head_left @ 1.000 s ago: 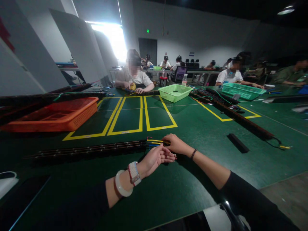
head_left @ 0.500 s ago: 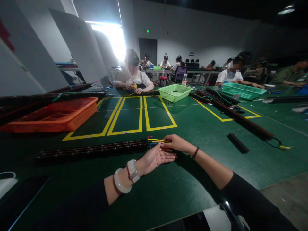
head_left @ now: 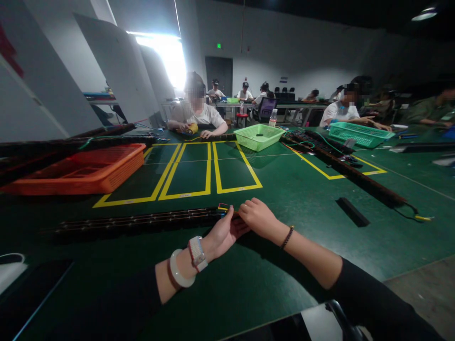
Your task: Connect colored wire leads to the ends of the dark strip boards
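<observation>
A long black strip (head_left: 142, 220) with thin copper-coloured lines lies across the table in front of me. Short yellow wires (head_left: 222, 209) and a bit of thin red wire stick out of its right end, and their far ends vanish into my hands. My left hand (head_left: 225, 232), wearing a watch and a pale bangle, is turned palm up with its thumb raised and fingers curled about the wires. Against its fingertips, my right hand (head_left: 260, 219) is closed over the wire ends, knuckles up. What lies between the fingers is hidden.
An orange basket (head_left: 103, 182) stands left, a light green basket (head_left: 259, 137) and a teal basket (head_left: 360, 135) farther back. Yellow tape frames (head_left: 185, 195) mark the table. A short black piece (head_left: 352, 211) and another long strip (head_left: 366, 182) lie right. People sit opposite.
My left hand's fingers, flat and stretched out before, have curled in and its thumb has risen. My right hand has rolled over into a closed grip, covering more of the yellow wires.
</observation>
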Available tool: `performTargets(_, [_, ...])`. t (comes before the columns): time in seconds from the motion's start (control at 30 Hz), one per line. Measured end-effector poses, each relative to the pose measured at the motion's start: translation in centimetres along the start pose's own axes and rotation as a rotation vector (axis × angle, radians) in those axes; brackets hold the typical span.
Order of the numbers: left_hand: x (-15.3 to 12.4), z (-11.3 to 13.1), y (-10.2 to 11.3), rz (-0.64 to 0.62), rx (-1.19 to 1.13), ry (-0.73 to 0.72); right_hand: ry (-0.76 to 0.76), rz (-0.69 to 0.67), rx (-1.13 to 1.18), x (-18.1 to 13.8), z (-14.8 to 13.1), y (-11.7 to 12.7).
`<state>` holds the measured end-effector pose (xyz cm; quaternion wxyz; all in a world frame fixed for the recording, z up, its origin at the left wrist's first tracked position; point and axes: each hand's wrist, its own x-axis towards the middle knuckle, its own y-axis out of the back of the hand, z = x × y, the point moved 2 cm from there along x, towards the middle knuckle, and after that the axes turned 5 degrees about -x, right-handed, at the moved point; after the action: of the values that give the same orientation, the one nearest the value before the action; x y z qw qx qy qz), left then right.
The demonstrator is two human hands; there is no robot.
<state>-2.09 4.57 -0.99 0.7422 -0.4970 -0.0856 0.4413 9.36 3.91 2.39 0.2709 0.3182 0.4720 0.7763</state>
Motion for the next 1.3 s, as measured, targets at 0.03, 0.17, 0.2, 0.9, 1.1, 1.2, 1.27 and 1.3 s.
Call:
performTargets(0.03, [0.1,0.0,0.1,0.005,-0.019,-0.007,0.043,0.004,-0.027,0.0,-0.3,0.1])
performTargets(0.17, [0.3,0.0,0.3,0.036,-0.062,-0.007,0.115,0.02,-0.031,-0.1,-0.8,0.0])
performTargets(0.2, [0.3,0.0,0.2,0.047,-0.059,-0.007,0.115,0.022,-0.017,0.0,-0.8,0.0])
performTargets(0.9, [0.0,0.3,0.1,-0.003,0.003,0.014,-0.105,0.045,0.3,-1.1,2.1,0.9])
performTargets(1.1, [-0.3,0.3,-0.3,-0.006,0.08,0.002,-0.291,0.046,0.562,-1.3,3.1,0.7])
performTargets(1.2, [-0.4,0.3,-0.4,-0.012,0.119,-0.015,-0.322,0.081,0.59,-1.2,3.7,0.6])
performTargets(1.27, [-0.5,0.3,-0.4,-0.014,0.153,-0.007,-0.318,0.129,0.593,-1.2,4.0,0.2])
performTargets(1.3, [-0.5,0.3,-0.3,-0.016,0.166,0.004,-0.319,0.15,0.599,-1.1,4.2,-0.1])
